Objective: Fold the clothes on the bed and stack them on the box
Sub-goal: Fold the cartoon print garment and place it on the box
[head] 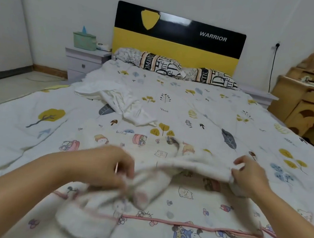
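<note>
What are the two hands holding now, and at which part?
Both hold the cartoon-print garment. The left hand grips a bunched part near its middle; the right hand pinches its folded edge on the right side.

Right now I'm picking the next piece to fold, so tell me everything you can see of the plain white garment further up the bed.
The plain white crumpled cloth garment lies unfolded in a loose heap on the leaf-printed white bedspread, left of the middle, below the pillows. It looks thin and creased, with one part trailing toward the near end. Neither hand touches it.
</note>
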`<state>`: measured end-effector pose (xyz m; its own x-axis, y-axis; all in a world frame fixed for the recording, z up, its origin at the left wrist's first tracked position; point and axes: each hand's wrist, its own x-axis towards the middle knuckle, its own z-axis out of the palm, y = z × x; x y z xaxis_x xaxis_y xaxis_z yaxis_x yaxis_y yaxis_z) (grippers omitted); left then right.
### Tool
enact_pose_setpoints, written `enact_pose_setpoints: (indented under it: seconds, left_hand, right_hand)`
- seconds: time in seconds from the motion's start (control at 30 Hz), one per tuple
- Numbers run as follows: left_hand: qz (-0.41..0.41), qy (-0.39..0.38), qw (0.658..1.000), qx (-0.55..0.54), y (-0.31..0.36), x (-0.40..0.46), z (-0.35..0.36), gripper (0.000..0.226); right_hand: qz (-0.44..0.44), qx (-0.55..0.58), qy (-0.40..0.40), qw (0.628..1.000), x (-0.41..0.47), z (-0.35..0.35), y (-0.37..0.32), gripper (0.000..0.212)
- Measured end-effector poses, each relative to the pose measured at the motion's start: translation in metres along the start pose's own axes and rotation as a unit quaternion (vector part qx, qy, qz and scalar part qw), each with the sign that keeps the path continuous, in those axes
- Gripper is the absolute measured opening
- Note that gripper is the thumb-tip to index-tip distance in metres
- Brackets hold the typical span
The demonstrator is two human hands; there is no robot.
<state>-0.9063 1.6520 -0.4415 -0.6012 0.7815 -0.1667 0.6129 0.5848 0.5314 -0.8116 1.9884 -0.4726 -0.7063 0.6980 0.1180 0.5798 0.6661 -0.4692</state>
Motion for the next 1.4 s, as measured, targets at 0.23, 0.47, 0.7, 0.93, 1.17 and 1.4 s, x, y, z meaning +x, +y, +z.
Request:
enact_pose_setpoints:
  seconds: [0.23, 0.47, 0.7, 0.93, 1.17, 1.4]
  left_hand:
    - [-0.14, 0.107, 0.983, -0.051, -0.001, 0.021, 0.008, 0.02]
    - [-0.084, -0.095, 0.992, 0.013, 0.011, 0.056, 0.05, 0.042]
    - [-0.096, -0.121, 0.884, -0.442, 0.035, 0.076, 0.059, 0.009]
    - [-0.178, -0.124, 0.974, 0.067, 0.035, 0.055, 0.04, 0.058]
    - [-0.238, -0.246, 0.94, -0.017, 0.028, 0.022, 0.013, 0.035]
    - [-0.169, -0.317, 0.916, -0.18, 0.002, -0.014, 0.004, 0.019]
  right_hand:
    - [0.075, -0.143, -0.154, 0.975, -0.013, 0.007, -0.009, 0.02]
    - [0.224, 0.349, -0.099, 0.905, 0.002, 0.025, 0.004, 0.026]
    - [0.201, 0.464, -0.07, 0.86, 0.015, 0.017, 0.013, 0.089]
    - [0.122, -0.067, -0.089, 0.986, 0.014, 0.016, 0.012, 0.055]
    - [-0.32, -0.107, -0.059, 0.94, -0.02, 0.037, -0.07, 0.063]
    - [-0.237, -0.341, -0.218, 0.883, -0.009, 0.06, -0.106, 0.02]
